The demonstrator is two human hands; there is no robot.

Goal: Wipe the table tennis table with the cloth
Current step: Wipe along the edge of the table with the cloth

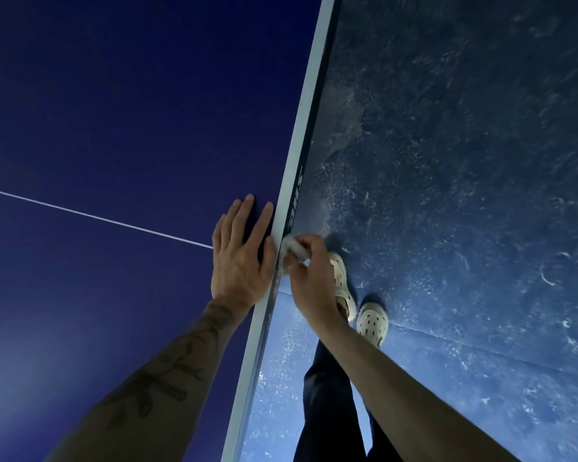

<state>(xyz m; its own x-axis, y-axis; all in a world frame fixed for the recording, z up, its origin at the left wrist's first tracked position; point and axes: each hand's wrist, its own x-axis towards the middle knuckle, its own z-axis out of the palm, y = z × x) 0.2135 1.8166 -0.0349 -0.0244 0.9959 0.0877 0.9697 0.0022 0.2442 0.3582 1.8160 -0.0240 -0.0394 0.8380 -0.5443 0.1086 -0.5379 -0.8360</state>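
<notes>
The dark blue table tennis table [114,128] fills the left half of the head view, with a thin white centre line running across it and a white edge stripe down its right side. My left hand [239,258] lies flat on the tabletop beside that stripe, fingers spread. My right hand [309,275] is just off the table, fingers closed around a small bunched white cloth [292,250]. The cloth is pressed against the dark side face of the table edge, over its lettering. Most of the cloth is hidden inside my fist.
Right of the table edge lies a scuffed blue floor [464,195] with a seam. My legs in dark trousers [327,395] and pale clog shoes [372,323] stand close beside the table edge.
</notes>
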